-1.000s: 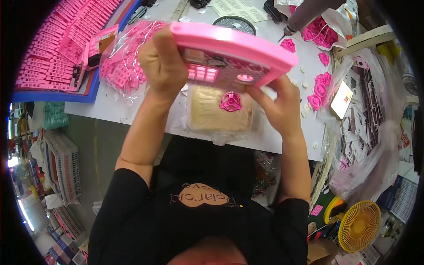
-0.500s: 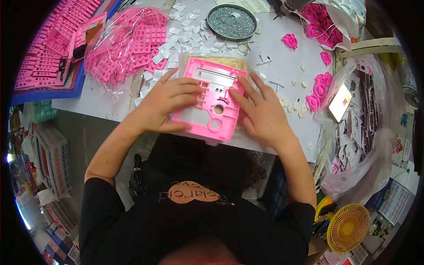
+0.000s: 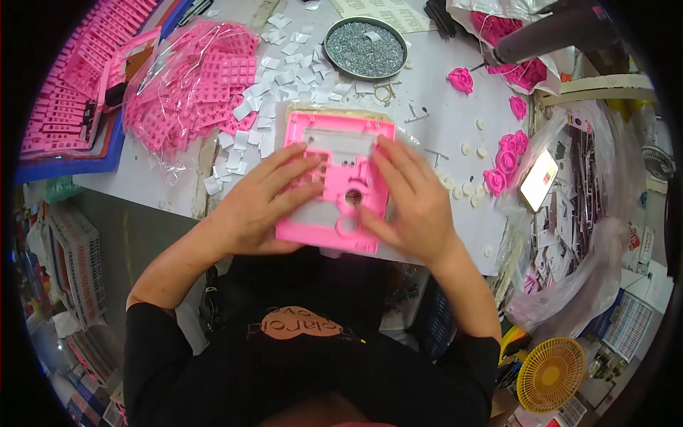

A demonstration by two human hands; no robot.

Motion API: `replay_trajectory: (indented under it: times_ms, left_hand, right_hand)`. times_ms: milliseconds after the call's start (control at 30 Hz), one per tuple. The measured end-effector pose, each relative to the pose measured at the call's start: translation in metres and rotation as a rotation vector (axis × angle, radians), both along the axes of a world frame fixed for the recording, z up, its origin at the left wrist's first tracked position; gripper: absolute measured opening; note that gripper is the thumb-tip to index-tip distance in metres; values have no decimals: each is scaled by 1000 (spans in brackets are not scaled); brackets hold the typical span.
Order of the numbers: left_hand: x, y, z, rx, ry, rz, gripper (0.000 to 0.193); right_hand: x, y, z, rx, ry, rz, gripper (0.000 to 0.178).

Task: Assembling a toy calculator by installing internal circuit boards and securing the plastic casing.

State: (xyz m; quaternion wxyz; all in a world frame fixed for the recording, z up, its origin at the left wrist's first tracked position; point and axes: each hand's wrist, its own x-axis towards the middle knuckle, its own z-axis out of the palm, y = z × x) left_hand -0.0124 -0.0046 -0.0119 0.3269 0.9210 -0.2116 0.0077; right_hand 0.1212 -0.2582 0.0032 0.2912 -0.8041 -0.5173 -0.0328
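A flat pink plastic casing with ribs, slots and two round openings lies at the near edge of the table between my hands. My left hand grips its left side, fingers over the inner ribs and thumb along the near edge. On the right side, my right hand has its fingers over the rim and its thumb by the round openings. Beneath the casing, a yellowish pad in clear plastic shows at the far edge.
Beyond the casing are silver screws in a round dish and scattered white tabs. Bagged pink keypad parts lie left. A dark hanging tool, pink rings and a phone are right.
The casing has come a little nearer and turned straighter, with both hands on it. My right thumb has moved inward over it. The dark tool at the upper right shows more. The view has shifted slightly.
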Motion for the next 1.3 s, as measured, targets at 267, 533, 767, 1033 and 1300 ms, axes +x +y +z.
replay_trajectory:
  times_ms: [267,533,767,1033,1300]
  left_hand:
    - [10,6,8,318,122,-12,96]
    - [12,-25,-1,383,53,-109,92]
    - [19,-23,13,331,155,-138,93]
    - [3,-36,23,-332,166,270,39]
    - [2,-50,20,-409,527,238,21]
  right_hand:
    - [30,8,-28,-154,-20,47,67]
    - [33,-11,-29,-61,72,-11,59]
    - [100,-85,-13,-342,237,-740,25]
    - [83,-50,2,-160,249,-545,18]
    - [-26,13,13,230,298,1,19]
